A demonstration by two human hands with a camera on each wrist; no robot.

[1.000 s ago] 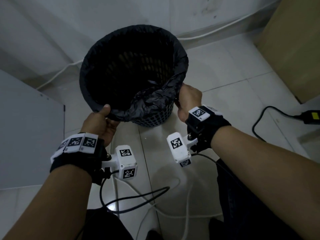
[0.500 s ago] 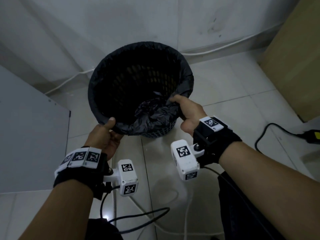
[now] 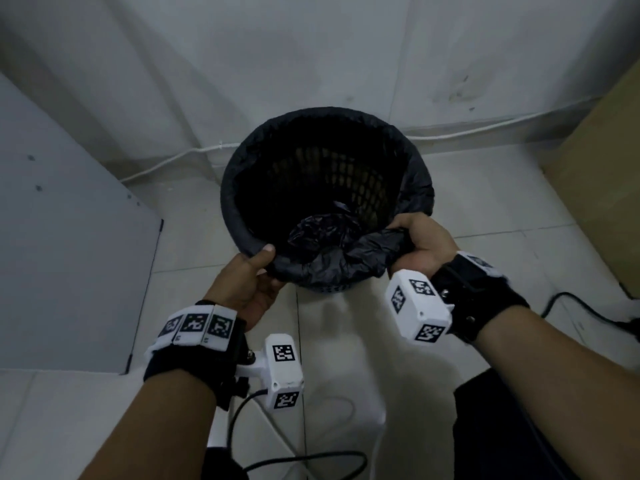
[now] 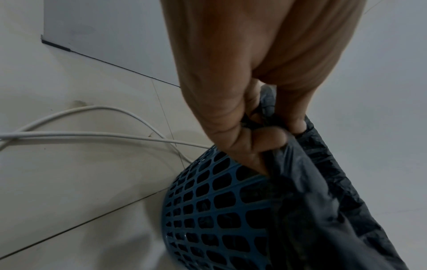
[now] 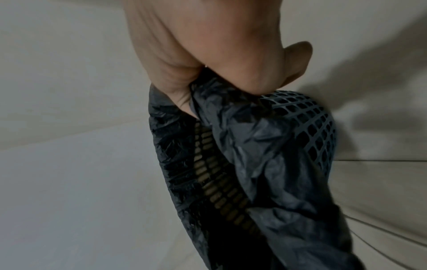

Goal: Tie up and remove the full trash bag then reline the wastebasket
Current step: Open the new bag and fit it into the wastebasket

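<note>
A blue mesh wastebasket [image 3: 332, 288] stands on the tiled floor by the wall corner, lined with a black trash bag [image 3: 332, 261] whose edge is folded over most of the rim. My left hand [image 3: 252, 275] pinches the bag edge at the near-left rim, thumb on top. My right hand [image 3: 420, 239] grips a bunched part of the bag at the near-right rim. In the left wrist view the fingers [image 4: 261, 138] curl round the black plastic [image 4: 307, 182] above the mesh wall [image 4: 208, 210]. The right wrist view shows the fist [image 5: 231, 73] closed on crumpled bag [image 5: 254, 146].
A grey panel [image 3: 69, 237] stands at the left. A brown cardboard box [image 3: 602, 174] sits at the right. White cable [image 3: 485, 131] runs along the wall base; black cable [image 3: 581, 310] and white cables [image 4: 92, 135] lie on the floor near me.
The view has pulled back and the basket sits lower in frame. My right hand moved from outside the rim to gripping the gathered bag edge above it. The left hand keeps its hold.
</note>
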